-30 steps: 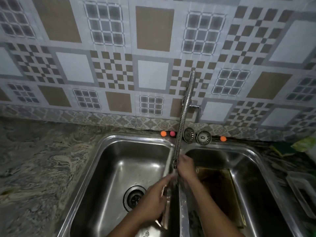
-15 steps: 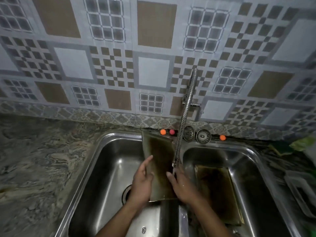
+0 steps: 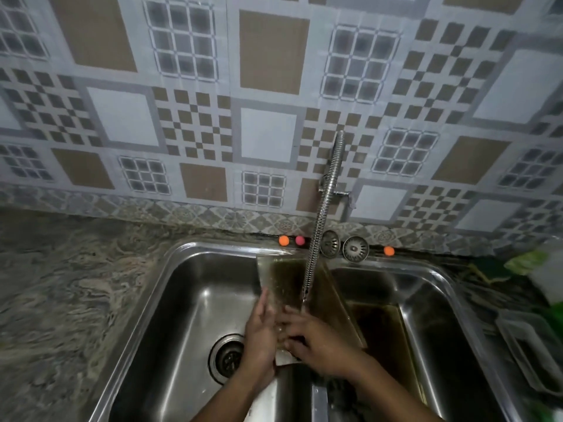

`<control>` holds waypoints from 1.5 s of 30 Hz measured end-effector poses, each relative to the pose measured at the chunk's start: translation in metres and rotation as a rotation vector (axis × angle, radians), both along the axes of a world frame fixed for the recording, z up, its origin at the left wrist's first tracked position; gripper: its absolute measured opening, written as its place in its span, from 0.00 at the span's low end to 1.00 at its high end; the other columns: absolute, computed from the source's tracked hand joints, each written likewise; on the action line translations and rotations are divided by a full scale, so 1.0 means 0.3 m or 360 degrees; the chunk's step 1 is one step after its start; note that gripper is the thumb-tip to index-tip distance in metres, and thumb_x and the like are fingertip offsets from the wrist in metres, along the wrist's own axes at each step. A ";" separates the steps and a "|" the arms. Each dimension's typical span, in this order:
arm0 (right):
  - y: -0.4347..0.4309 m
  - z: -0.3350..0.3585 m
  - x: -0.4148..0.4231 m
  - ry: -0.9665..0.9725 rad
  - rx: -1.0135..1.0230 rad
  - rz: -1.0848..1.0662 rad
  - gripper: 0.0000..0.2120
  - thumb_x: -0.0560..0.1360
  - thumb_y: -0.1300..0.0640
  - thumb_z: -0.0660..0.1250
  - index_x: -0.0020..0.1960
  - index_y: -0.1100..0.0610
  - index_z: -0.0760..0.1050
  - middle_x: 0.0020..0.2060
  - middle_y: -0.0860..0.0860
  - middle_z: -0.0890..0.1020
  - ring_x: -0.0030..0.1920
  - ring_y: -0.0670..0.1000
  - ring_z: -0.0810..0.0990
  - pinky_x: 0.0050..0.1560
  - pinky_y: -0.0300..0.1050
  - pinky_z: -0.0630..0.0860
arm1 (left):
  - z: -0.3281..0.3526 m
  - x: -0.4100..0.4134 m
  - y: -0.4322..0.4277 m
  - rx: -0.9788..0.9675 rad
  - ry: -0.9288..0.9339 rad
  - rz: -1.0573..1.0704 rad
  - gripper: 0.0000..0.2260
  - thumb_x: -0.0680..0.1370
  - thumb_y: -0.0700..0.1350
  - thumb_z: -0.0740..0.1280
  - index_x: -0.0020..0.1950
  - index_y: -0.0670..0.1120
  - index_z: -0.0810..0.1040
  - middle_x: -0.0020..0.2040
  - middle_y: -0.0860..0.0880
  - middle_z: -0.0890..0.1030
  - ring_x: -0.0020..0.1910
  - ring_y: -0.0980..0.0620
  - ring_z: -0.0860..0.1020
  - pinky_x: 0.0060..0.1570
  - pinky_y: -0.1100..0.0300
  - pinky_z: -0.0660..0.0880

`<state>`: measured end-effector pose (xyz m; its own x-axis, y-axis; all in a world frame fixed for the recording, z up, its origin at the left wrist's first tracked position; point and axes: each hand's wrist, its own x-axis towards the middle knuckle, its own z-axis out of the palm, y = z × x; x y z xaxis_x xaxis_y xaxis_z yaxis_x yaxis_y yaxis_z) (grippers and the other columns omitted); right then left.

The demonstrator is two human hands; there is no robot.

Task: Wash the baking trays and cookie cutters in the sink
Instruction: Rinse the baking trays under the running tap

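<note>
A stained brownish baking tray (image 3: 286,281) is held tilted over the divider of the double steel sink (image 3: 189,300), under the flexible metal tap (image 3: 316,236). My left hand (image 3: 260,333) holds the tray's left edge, fingers along it. My right hand (image 3: 316,336) lies on the tray's lower face with fingers spread, just below the spout. A second stained tray (image 3: 387,339) lies in the right basin. No cookie cutter is visible.
The left basin's drain (image 3: 227,357) is open. Two metal strainer plugs (image 3: 342,246) and small orange and pink balls (image 3: 291,240) sit on the back ledge. A clear plastic container (image 3: 530,345) and green items stand on the right counter. Marbled countertop lies to the left.
The tray came up from edge-on between the basins to a tilted, face-up position under the tap. My right hand moved onto its face, close to my left hand.
</note>
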<state>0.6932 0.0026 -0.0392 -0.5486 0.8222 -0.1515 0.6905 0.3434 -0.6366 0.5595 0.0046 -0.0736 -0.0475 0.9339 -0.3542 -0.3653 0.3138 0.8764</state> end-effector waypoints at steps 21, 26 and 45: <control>0.009 -0.146 -0.167 0.0618 0.0022 -0.0862 0.37 0.78 0.55 0.67 0.79 0.42 0.49 0.70 0.42 0.65 0.73 0.51 0.65 0.71 0.47 0.65 | -0.009 -0.393 0.013 0.0639 0.1369 -0.0297 0.40 0.69 0.40 0.78 0.70 0.68 0.64 0.70 0.63 0.70 0.70 0.66 0.67 0.68 0.67 0.65; -0.040 -0.107 -0.202 0.0320 0.0397 -0.0690 0.42 0.79 0.57 0.64 0.75 0.32 0.39 0.76 0.44 0.55 0.73 0.39 0.56 0.70 0.37 0.63 | -0.002 -0.432 -0.020 0.0489 0.1729 -0.0153 0.37 0.73 0.46 0.74 0.70 0.71 0.57 0.75 0.50 0.64 0.67 0.48 0.73 0.61 0.48 0.76; -0.107 0.189 -0.326 0.0154 0.1058 -0.0714 0.44 0.75 0.67 0.65 0.76 0.37 0.45 0.71 0.48 0.58 0.51 0.47 0.74 0.39 0.31 0.70 | 0.228 -0.526 -0.047 0.0925 0.1466 0.0468 0.29 0.72 0.44 0.76 0.65 0.57 0.63 0.66 0.37 0.71 0.54 0.39 0.79 0.53 0.47 0.78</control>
